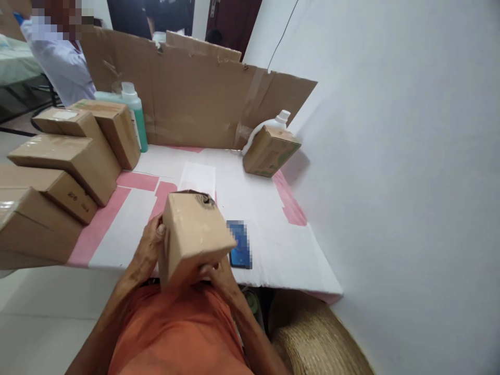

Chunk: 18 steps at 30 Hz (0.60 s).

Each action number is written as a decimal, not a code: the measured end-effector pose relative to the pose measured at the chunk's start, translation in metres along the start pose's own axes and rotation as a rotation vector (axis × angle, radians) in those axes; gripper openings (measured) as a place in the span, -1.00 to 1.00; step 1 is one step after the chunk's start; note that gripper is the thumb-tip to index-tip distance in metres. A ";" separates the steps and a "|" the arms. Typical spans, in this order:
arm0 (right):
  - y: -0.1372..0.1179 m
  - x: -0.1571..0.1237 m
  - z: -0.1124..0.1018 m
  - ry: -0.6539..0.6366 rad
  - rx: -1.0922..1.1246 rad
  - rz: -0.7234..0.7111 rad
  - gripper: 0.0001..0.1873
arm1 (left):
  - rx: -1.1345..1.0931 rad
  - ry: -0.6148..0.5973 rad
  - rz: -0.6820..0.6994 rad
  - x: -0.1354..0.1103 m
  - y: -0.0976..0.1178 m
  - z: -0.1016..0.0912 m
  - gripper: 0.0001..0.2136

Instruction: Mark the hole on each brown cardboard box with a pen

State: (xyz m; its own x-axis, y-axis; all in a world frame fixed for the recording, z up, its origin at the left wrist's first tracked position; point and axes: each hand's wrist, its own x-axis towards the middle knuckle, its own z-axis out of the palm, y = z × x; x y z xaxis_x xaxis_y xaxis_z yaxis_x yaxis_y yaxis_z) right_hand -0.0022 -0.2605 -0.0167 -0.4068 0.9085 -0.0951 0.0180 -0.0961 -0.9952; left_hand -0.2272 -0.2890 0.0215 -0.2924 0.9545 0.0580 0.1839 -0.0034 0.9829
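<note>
A small brown cardboard box (193, 234) is held up over the near edge of the white and pink table (269, 224), tilted, with a torn opening at its far top. My left hand (150, 247) grips its left side, thumb on the near corner. My right hand (219, 276) holds it from underneath at the near right; its fingers are mostly hidden by the box. A blue phone (239, 245) lies on the table just right of the box. A white sheet of paper (198, 177) lies flat beyond it.
Several stacked cardboard boxes (58, 172) fill the table's left side. A green bottle (135, 112) stands behind them. Another box (270, 150) leans on a white bottle (273, 124) at the back right. A cardboard screen (195, 94) backs the table. A person (62, 62) stands far left. A woven stool (312, 338) sits below right.
</note>
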 end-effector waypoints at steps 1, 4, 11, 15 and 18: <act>-0.002 0.004 -0.004 0.027 0.058 -0.014 -0.13 | 0.048 0.006 0.004 -0.006 0.005 -0.007 -0.27; -0.015 0.017 -0.014 0.109 0.159 -0.071 -0.15 | 0.150 -0.029 0.005 -0.024 0.022 -0.027 -0.32; -0.032 0.016 0.015 0.060 0.448 0.226 -0.04 | 0.189 -0.004 0.003 -0.051 0.028 -0.054 -0.36; -0.017 0.005 0.036 -0.004 0.592 0.429 -0.10 | 0.122 0.057 -0.078 -0.054 0.005 -0.056 -0.33; -0.004 -0.004 0.043 -0.052 0.663 0.490 -0.15 | -0.105 0.086 -0.250 -0.063 -0.011 -0.047 -0.27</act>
State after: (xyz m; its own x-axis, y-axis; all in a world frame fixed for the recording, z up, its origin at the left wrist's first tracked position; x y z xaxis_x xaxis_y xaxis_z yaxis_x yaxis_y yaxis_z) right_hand -0.0397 -0.2816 -0.0117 -0.5350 0.6827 -0.4977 -0.3317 -0.7115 -0.6194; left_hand -0.2554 -0.3630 0.0152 -0.3961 0.9007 -0.1784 -0.0010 0.1939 0.9810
